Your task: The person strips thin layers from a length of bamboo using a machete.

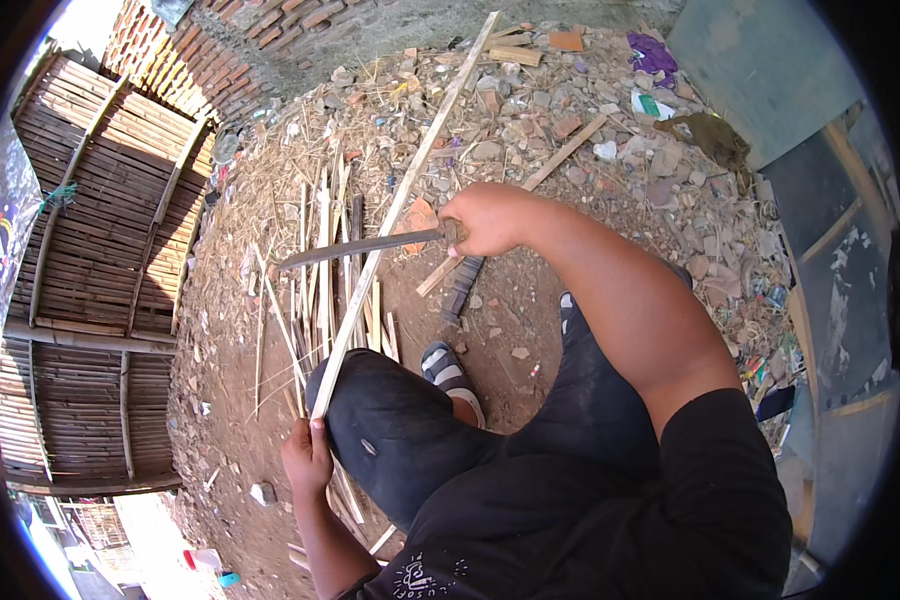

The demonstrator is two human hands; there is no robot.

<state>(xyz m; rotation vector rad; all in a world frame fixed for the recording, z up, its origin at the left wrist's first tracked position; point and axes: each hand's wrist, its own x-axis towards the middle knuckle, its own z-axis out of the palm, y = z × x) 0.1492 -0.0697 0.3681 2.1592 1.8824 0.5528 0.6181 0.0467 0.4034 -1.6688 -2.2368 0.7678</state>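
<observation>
My left hand (308, 457) grips the near end of a long, pale bamboo strip (410, 182) beside my left knee. The strip slants away from me, up and to the right, toward the brick wall. My right hand (487, 218) is closed around the handle of a machete (370, 245). Its long dark blade points left and crosses the strip about midway along; whether the edge touches the strip I cannot tell. Several split bamboo strips (322, 270) lie in a loose pile on the ground beyond my left knee.
A wooden plank (565, 155) and a dark wrapped object (460, 290) lie beyond my feet. Rubble (660, 190) covers the ground toward the brick wall (240, 60). A bamboo slat panel (90, 220) stands at left, grey boards (770, 80) at right. A purple cloth (652, 55) lies far right.
</observation>
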